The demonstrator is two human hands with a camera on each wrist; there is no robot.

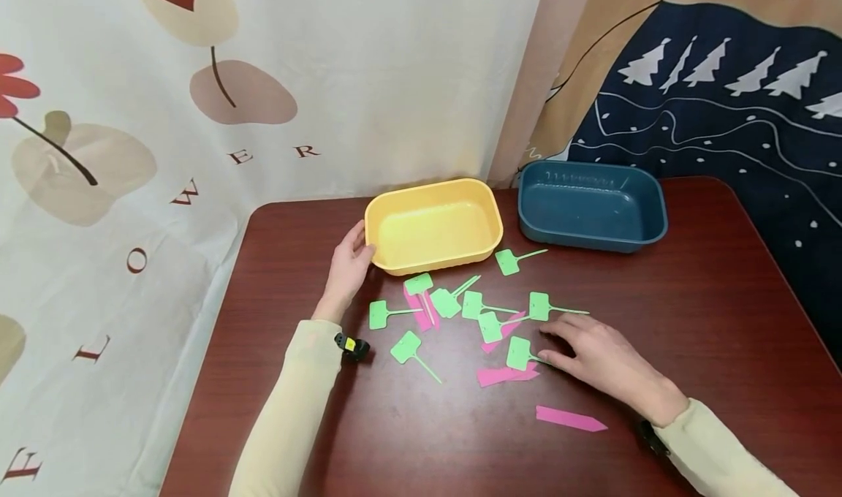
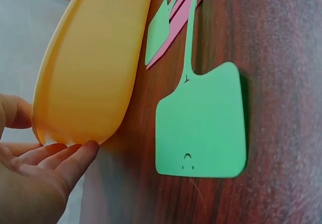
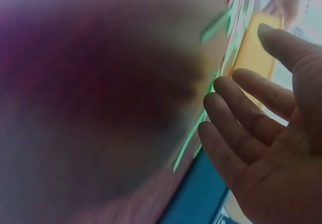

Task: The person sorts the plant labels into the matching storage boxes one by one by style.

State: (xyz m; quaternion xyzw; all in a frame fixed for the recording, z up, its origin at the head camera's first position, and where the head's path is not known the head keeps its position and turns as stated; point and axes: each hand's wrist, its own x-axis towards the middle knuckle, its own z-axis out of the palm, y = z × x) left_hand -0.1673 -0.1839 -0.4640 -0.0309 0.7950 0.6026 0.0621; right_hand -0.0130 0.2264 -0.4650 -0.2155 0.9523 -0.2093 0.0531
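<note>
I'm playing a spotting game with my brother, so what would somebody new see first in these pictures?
Probably the bright yellow basin near the table's back edge, with the left hand gripping its left end. Then the bright green tags and pink strips scattered in front of it, with the right hand at their right. The dark blue basin stands to the right of the yellow one.

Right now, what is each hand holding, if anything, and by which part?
The left hand grips the yellow, rounded-rectangular plastic tub by its left end in the head view; the right hand holds nothing.
</note>
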